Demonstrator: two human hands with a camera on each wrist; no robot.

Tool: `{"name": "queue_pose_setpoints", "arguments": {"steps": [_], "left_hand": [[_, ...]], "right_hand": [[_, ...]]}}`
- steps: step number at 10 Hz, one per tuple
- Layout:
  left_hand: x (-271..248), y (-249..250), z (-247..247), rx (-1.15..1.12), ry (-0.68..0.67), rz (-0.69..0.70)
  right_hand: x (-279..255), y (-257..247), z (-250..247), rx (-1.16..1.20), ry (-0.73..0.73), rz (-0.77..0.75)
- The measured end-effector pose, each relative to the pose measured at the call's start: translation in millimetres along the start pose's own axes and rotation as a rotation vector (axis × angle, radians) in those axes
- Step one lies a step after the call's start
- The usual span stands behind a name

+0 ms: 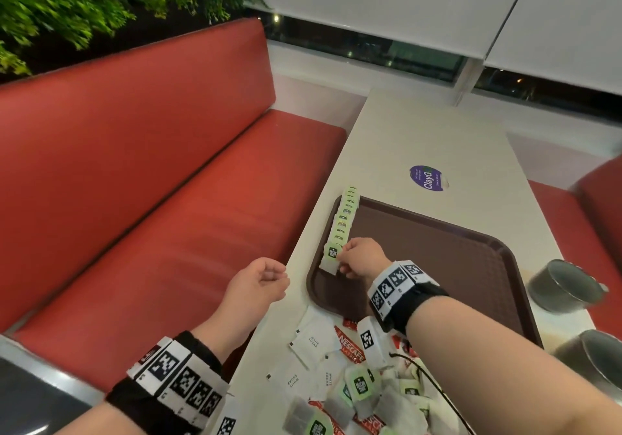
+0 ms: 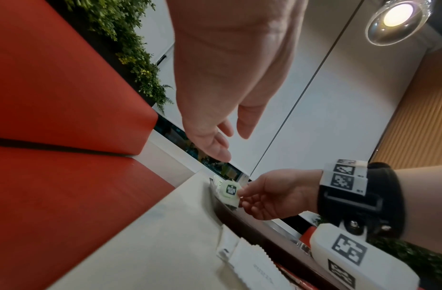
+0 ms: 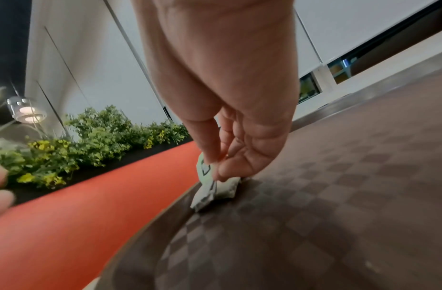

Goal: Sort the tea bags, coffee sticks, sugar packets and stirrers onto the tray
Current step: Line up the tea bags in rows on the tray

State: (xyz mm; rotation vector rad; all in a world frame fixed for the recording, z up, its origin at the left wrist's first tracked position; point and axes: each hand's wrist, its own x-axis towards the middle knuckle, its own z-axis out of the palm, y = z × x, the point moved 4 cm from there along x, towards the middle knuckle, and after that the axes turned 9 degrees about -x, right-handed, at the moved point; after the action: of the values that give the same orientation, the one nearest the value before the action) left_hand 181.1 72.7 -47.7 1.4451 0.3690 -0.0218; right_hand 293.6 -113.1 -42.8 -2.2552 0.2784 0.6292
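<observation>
pinching tea bag (image 1: 331, 259) in my right hand (image 1: 361, 258), setting it at tray's (image 1: 437, 256) 9 o'clock edge to extend row (image 1: 345, 219). left hand (image 1: 257, 283) loose, empty, off table. unsorted pile (image 1: 353, 384) at 6 o'clock.

The right hand (image 1: 361, 258) pinches a tea bag (image 1: 331, 258) at the tray's (image 1: 471, 249) left rim. Beyond the grip, a row of tea bags (image 1: 346, 217) runs along that rim. Left of the grip, off the table (image 1: 437, 131) edge, hangs the left hand (image 1: 259, 281). Nearer than the grip, a heap of sugar packets (image 1: 311, 340), coffee sticks (image 1: 350, 347) and tea bags lies before the tray.
</observation>
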Motion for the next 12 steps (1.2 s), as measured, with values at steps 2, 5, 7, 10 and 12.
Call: {"name": "queue_pose_setpoints", "arguments": {"steps": [2, 5, 7, 10, 12], "left_hand": [[-6.2, -7.5, -13.1, -0.024, -0.001, -0.009], [-16.3, -9.8, -20.1, 0.007, 0.024, -0.007], [-39.7, -11.5, -16.8, 0.188, -0.063, -0.006], [-93.0, -23.2, 35.5, 1.044, -0.682, 0.101], [-100.5, -38.1, 48.9, 1.233, -0.725, 0.218]], "right_hand": [[9.4, 2.8, 0.0, -0.030, 0.018, 0.032], [3.8, 4.3, -7.2, -0.041, 0.085, -0.074], [-74.5, 17.1, -36.8, 0.010, 0.108, -0.309], [-144.6, 83.9, -16.6, -0.622, -0.039, -0.366], [-140.9, 94.7, 14.2, -0.860, -0.054, -0.337]]}}
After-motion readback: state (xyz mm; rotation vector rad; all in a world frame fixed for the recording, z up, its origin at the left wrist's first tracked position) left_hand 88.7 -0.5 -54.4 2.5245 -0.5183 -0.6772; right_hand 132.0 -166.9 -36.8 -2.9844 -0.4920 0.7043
